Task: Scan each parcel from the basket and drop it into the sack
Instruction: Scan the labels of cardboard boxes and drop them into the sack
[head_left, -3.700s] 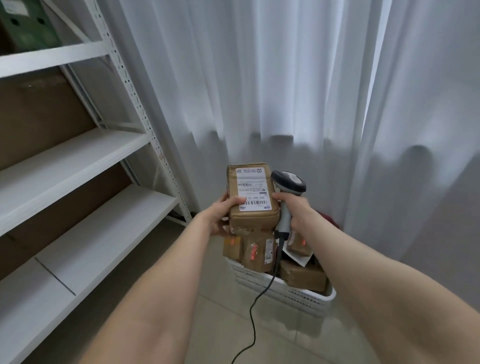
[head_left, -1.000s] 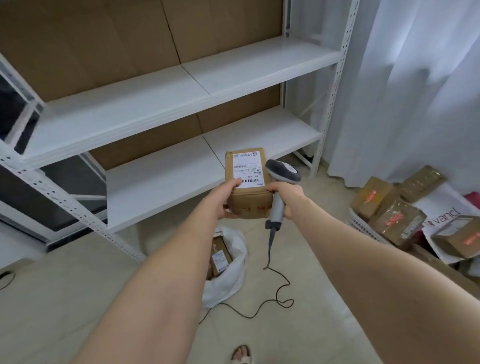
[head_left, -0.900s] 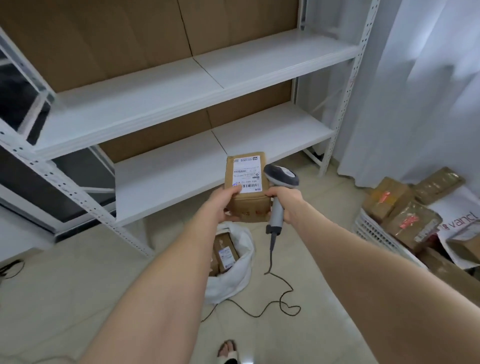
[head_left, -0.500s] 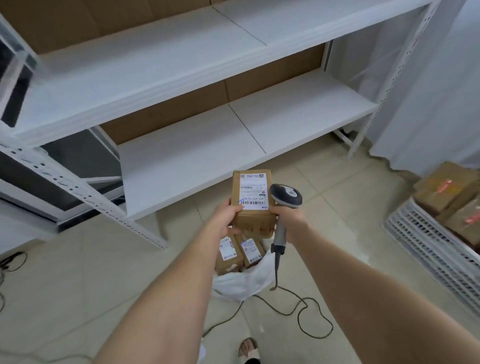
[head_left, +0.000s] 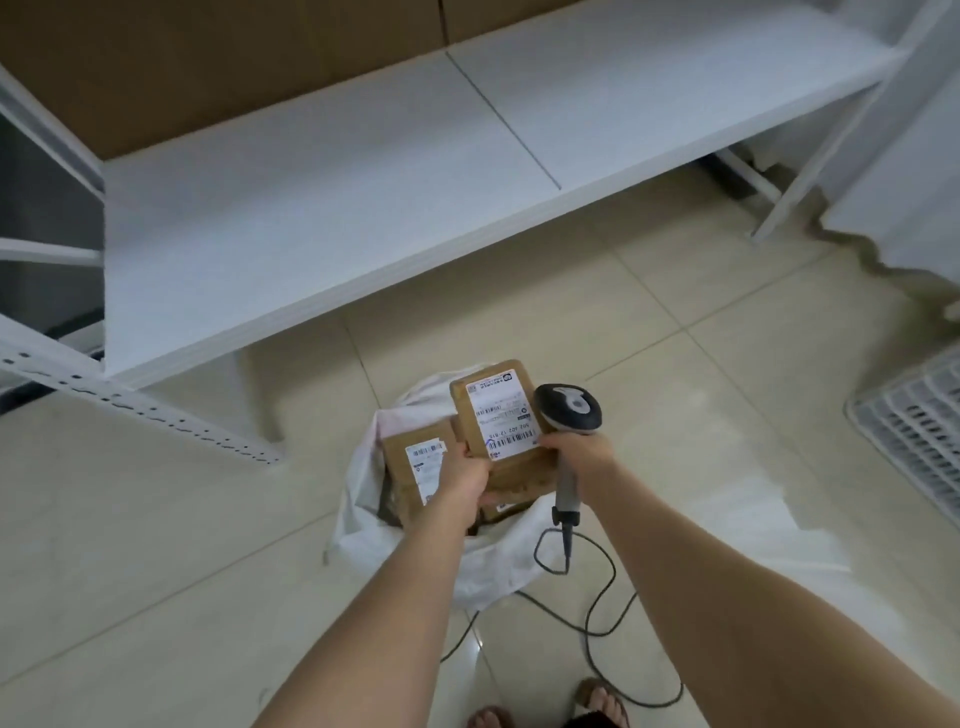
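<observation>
- Sack (head_left: 358, 501): white, standing open on the floor in front of the rack. At least one labelled parcel (head_left: 415, 462) already lies inside; a further label shows below the held box, so more are probably in there.
- Left hand (head_left: 465, 475): fingers curled under the lower left corner of the held parcel (head_left: 498, 421), thumb on its top face.
- Held parcel: brown carton, label up, tilted, directly over the sack mouth and not yet released.
- Right hand (head_left: 582, 452): wrapped round the handle of the scanner (head_left: 569, 408), with one fingertip against the carton's right edge. The scanner head sits just beside the label.
- Basket (head_left: 914, 431): white slatted, only a corner visible at the right edge, well apart from the sack. Its contents are out of view.
- Progress, as judged: this carton is at the drop step. Whether its scan has registered cannot be told. How many parcels remain cannot be told.
- Surface: pale glossy floor tiles (head_left: 156, 571). The scanner cable (head_left: 597, 613) loops loosely across them beside the sack, near the person's sandalled feet (head_left: 597, 701), a possible snag.
- Room: white metal shelving rack (head_left: 311, 208) at left and centre, brown board behind it; white curtain (head_left: 909, 208) at right.
</observation>
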